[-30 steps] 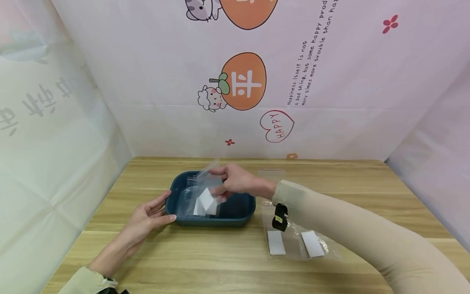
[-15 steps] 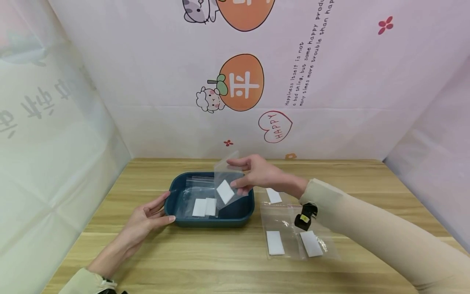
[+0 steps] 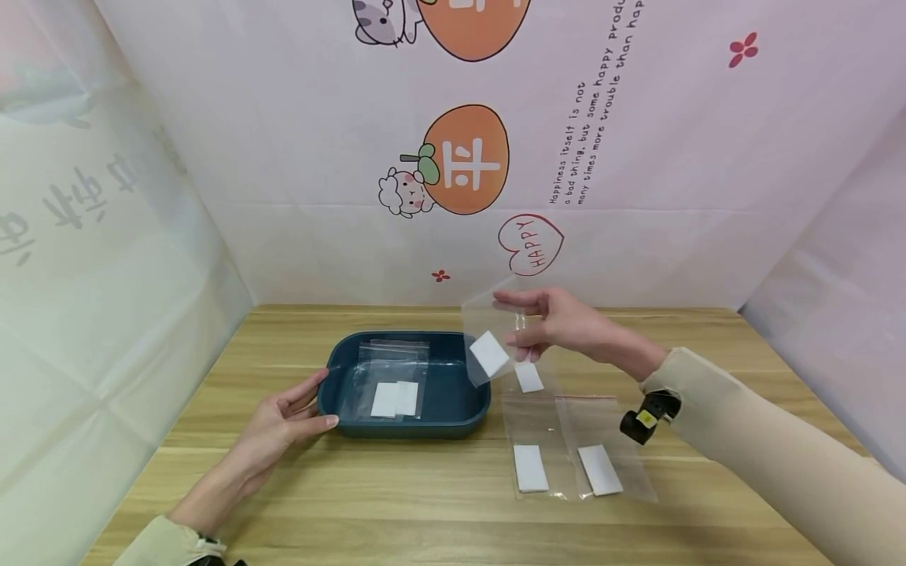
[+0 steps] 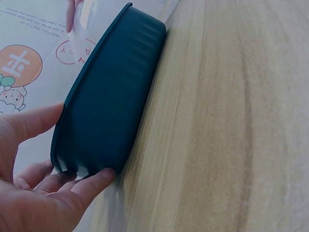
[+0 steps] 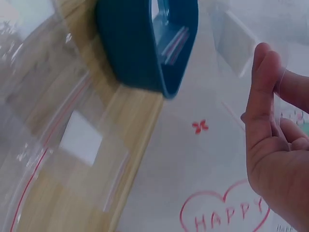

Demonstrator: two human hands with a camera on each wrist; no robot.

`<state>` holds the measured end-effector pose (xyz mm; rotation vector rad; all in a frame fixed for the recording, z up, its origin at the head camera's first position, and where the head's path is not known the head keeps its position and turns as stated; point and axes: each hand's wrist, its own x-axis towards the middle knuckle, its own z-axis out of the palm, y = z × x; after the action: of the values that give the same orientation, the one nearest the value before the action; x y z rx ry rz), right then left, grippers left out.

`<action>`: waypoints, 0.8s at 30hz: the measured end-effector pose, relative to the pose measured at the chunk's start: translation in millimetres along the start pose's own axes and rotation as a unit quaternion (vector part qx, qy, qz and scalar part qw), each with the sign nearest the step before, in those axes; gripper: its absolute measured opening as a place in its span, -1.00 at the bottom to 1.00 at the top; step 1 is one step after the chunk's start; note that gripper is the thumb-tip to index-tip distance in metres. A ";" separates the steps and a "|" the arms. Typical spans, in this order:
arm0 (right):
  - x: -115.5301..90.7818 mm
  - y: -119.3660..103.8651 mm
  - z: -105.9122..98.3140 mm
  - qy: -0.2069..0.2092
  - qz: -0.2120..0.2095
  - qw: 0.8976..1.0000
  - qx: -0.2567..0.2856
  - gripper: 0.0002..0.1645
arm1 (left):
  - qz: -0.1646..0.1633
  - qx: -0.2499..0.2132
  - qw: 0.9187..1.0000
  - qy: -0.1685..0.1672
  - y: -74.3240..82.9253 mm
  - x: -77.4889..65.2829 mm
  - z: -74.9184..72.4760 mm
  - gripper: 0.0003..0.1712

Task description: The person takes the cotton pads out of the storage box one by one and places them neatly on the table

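My right hand (image 3: 559, 322) pinches a clear zip-lock bag (image 3: 481, 316) between thumb and fingers, raised over the right end of a dark teal plastic bin (image 3: 453, 429). A white rectangular piece (image 3: 489, 354) shows inside that bag. In the right wrist view, thumb and fingertips meet on the film beside the white piece (image 5: 236, 43). My left hand (image 3: 279, 424) holds the bin's left end, thumb and fingers spread around its corners; the left wrist view shows the fingers against the outer wall (image 4: 106, 96). Two overlapping zip-lock bags (image 3: 389, 369) with white pieces lie in the bin's left half.
Right of the bin, several more zip-lock bags with white pieces lie on the wooden table (image 3: 396, 503): one at the front left (image 3: 531, 468), one at the front right (image 3: 600, 470), one behind (image 3: 527, 377). A printed cloth (image 3: 318, 236) hangs beyond the table's back edge.
My right hand has moved right with the pinched bag, from over the bin's left half to its right end. Two bags stay in the bin. My left hand has stayed in place.
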<state>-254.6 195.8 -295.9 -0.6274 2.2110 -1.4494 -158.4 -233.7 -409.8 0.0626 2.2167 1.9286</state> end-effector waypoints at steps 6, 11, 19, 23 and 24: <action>-8.1 20.3 -19.1 0.013 0.008 1.000 0.015 -0.03 | -0.001 -0.004 1.000 -0.002 -2.3 -0.2 -0.1 0.03; -15.2 38.0 -34.8 0.026 0.017 0.999 0.016 -0.01 | 0.000 0.001 1.000 -0.006 -1.7 0.1 0.0 0.04; -24.1 63.5 -53.2 0.035 0.038 0.998 0.022 0.04 | -0.004 -0.002 1.000 0.003 -0.3 0.0 0.5 0.03; -27.0 82.0 -62.4 0.042 0.047 0.998 0.029 0.02 | -0.008 0.000 1.000 0.005 -0.1 0.0 0.6 0.02; -27.9 86.5 -64.2 0.045 0.050 0.997 0.029 0.02 | -0.008 0.000 1.000 0.004 -0.1 -0.1 0.6 0.03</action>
<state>-280.7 289.8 -349.5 -0.4340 2.2240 -1.5118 -158.2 -233.2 -410.0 0.0372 2.2162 1.9234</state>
